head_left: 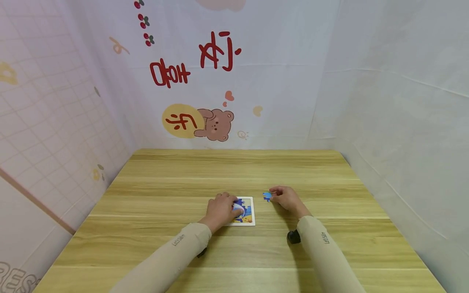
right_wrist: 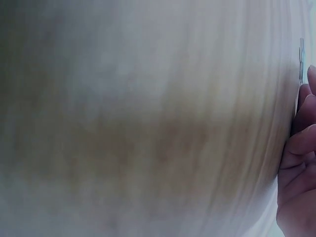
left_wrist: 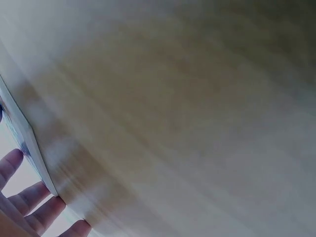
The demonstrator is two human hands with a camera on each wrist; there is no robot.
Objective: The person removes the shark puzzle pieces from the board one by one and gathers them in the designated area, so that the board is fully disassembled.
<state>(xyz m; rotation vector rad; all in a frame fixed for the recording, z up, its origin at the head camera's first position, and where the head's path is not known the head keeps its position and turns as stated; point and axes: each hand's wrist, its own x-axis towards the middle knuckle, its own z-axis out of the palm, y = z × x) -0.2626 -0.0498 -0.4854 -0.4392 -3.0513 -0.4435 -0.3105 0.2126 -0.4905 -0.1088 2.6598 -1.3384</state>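
Observation:
A white-framed jigsaw puzzle (head_left: 247, 211) with a blue and yellow picture lies flat on the table, its left part covered by my left hand (head_left: 221, 209). That hand rests on it with extended fingers, and in the left wrist view the fingertips (left_wrist: 48, 210) reach to the frame edge (left_wrist: 39, 153). To the right of the puzzle, my right hand (head_left: 287, 198) pinches a blue puzzle piece (head_left: 267, 196) by its right side, close over the tabletop. In the right wrist view, thin piece edges (right_wrist: 301, 59) show just beyond the curled fingers (right_wrist: 302, 140).
The wood-grain table (head_left: 154, 175) reaches back to a white cloth wall (head_left: 286, 101) printed with a bear and red characters. More cloth hangs along both sides. A dark wrist camera (head_left: 293, 237) sits under the right sleeve.

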